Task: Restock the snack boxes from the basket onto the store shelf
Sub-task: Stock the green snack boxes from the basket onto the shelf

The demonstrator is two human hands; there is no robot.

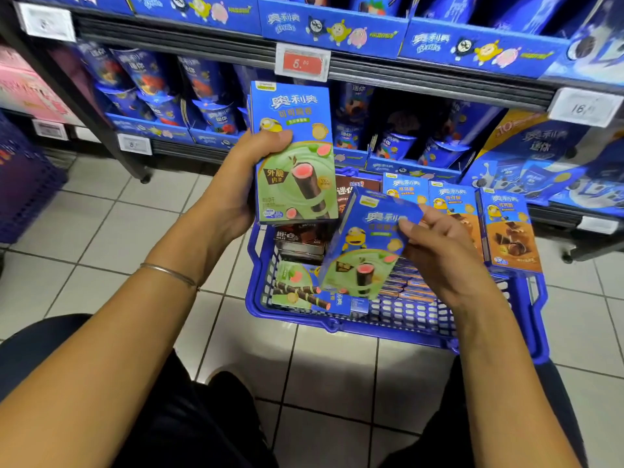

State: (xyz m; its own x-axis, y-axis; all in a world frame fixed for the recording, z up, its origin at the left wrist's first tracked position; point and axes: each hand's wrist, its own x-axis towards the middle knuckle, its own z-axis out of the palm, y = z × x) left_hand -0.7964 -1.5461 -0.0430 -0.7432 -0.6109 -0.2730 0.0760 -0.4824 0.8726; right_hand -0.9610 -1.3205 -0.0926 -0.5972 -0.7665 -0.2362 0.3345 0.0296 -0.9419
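Above the blue basket [337,324], the left hand [246,177] gripped an upright snack box [297,184] by its side while the right hand [439,251] pinched a tilted box [361,251] near its top, both probably light, stiff cardboard best held across the edges.

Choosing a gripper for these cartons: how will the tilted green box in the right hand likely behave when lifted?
Probably stiff: the tilted green box keeps flat faces and sharp edges though the right hand pinches it near one edge. Likely light: that pinch alone carries it above the basket; the left hand holds an upright box. Its smooth print may slip.
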